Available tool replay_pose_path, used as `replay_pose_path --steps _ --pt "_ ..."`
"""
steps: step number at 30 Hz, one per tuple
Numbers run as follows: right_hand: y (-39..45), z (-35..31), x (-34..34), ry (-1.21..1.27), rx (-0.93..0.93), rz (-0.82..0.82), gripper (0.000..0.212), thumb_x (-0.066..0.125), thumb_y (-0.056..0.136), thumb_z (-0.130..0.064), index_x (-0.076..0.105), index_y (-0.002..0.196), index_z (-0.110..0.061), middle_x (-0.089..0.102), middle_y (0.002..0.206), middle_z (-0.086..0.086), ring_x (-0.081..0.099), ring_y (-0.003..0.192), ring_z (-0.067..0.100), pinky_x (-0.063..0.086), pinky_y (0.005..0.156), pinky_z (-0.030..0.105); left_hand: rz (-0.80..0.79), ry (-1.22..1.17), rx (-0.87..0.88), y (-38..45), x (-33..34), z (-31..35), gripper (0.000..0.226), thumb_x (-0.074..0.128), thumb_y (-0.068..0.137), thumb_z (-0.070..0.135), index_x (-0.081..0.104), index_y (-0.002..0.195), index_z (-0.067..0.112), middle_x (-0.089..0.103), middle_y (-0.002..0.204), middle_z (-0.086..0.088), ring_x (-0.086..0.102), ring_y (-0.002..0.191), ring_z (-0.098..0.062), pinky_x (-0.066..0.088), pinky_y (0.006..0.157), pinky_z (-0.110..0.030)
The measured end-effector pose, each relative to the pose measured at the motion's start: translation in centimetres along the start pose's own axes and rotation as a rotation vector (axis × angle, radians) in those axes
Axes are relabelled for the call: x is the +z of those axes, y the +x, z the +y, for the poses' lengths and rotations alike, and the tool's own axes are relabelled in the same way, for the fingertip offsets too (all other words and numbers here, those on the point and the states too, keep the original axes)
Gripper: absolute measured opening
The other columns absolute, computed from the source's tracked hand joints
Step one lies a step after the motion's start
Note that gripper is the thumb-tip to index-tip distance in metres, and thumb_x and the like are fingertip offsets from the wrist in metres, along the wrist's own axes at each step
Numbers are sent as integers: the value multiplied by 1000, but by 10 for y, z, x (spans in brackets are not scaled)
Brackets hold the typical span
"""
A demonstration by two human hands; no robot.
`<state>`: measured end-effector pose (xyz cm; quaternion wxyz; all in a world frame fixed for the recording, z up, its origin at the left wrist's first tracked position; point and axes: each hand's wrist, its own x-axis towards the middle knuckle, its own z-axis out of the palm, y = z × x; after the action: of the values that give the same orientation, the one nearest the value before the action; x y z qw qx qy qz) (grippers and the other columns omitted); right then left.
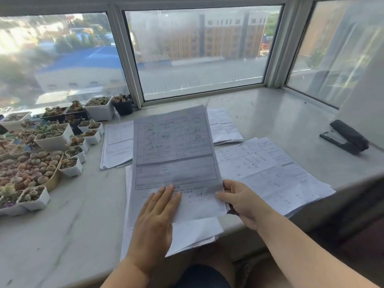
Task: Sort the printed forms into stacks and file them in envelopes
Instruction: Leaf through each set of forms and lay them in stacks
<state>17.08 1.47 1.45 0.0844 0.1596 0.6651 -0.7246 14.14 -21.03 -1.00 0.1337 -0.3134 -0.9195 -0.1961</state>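
left hand (154,217) lies flat on the raised form (174,161), fingers straight; right hand (243,201) pinches the form's lower right edge, stapler (345,137) well apart.

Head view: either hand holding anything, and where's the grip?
Yes. The right hand pinches the raised printed form at its lower right edge. The left hand lies flat on the form's lower part, fingers straight, no grip.

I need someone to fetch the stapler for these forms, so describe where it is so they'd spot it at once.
Start at the pale stone windowsill under the windows and look to its far right side, past the spread stack of forms. The stapler lies there alone: small, black and solid, the only dark thing among white papers.
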Motion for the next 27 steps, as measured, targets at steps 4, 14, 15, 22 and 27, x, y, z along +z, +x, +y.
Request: replay_pose_path --steps 4,14,15,22,27 --pt "14 -18 -29 105 -52 203 26 50 94 2 70 96 -14 76 90 2 68 73 14 52 56 21 -71 24 112 48 -1 13 73 80 68 6 53 135 12 46 144 -7 37 135 -25 9 116 -35" --pt "107 -69 -192 566 -109 728 15 47 97 2 60 95 -4 64 93 7 64 68 16 54 48 25 -75 -120 89 182 60 15 56 65 87 24 46 139 22 37 150 4 28 142 -14 21 117 -33" --pt "118 -74 -205 587 -124 737 20 46 98 2 61 87 -6 64 89 4 65 65 15 53 44 22 -79 -117 81 193 69 12 56 65 87 24 46 139 23 38 149 4 30 141 -14 21 117 -32" --pt "201 -89 -275 550 -121 804 25 42 98 5 52 83 -12 63 81 2 64 48 9 54 44 24 -193 -115 44 286 134 7 54 60 89 38 44 140 24 39 148 5 32 138 -14 20 115 -28" --pt "237 -93 -327 243 -89 868 22 44 93 10 56 93 -8 60 102 8 59 71 15 52 39 20 -447 57 -17 337 191 11 84 53 81 64 17 149 31 13 158 6 6 146 -22 6 118 -43"
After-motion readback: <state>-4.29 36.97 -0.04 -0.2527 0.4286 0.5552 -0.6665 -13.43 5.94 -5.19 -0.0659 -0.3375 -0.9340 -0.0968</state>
